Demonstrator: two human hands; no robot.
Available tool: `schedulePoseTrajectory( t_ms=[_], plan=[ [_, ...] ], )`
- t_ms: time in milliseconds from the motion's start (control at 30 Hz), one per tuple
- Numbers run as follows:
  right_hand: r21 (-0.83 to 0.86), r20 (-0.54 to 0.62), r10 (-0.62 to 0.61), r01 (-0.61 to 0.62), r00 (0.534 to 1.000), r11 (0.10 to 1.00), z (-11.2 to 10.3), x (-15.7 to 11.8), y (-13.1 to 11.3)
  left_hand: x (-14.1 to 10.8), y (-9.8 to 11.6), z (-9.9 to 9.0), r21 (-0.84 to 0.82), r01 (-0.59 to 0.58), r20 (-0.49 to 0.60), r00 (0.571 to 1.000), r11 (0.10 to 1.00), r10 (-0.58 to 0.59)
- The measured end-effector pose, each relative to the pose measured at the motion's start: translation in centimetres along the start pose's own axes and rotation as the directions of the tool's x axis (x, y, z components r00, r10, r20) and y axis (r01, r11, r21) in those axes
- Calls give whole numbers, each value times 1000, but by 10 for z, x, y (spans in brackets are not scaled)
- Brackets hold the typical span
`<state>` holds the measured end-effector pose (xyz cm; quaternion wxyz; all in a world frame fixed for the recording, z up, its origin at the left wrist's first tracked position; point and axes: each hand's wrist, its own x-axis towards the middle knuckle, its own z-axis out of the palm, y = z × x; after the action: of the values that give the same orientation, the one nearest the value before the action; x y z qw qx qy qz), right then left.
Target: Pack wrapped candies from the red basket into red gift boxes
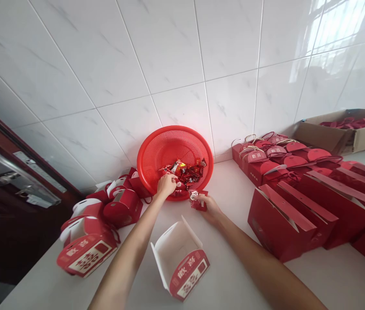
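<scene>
A red plastic basket [143, 161] leans against the tiled wall, with several wrapped sweets [192, 172] in its lower part. My left hand [166, 185] reaches over the basket's front rim, its fingers closed at the sweets; what they pinch is too small to name. Just outside the rim on the right, my right hand [211, 208] is closed on red wrapped sweets [195, 200]. An open red and white box [182, 262] stands between my forearms, its white inside showing.
Red boxes [88, 247] crowd the left side. At the right stand closed red boxes with handles [256, 165], larger red boxes [279, 224] and a cardboard carton [327, 133]. A dark door [7, 215] is at far left.
</scene>
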<state>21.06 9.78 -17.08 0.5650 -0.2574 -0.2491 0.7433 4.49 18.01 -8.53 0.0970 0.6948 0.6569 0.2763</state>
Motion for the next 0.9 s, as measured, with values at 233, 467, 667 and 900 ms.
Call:
schedulePoseTrajectory(
  t_ms=[233,467,667,900],
  plan=[
    [-27,14,6,-5,1000,1000,2,-3,-2,-23,1,-9,-487,75,-6,996,870,-90],
    [-20,7,-16,17,1000,1000,2,-4,1,-72,10,3,-726,106,39,993,680,-114],
    [-4,-1,-13,13,1000,1000,0,-2,1,-84,8,12,-789,77,-19,989,610,-149],
    [4,15,-27,27,1000,1000,1,-1,2,-92,11,17,-803,-32,-40,999,595,-1]
  ],
)
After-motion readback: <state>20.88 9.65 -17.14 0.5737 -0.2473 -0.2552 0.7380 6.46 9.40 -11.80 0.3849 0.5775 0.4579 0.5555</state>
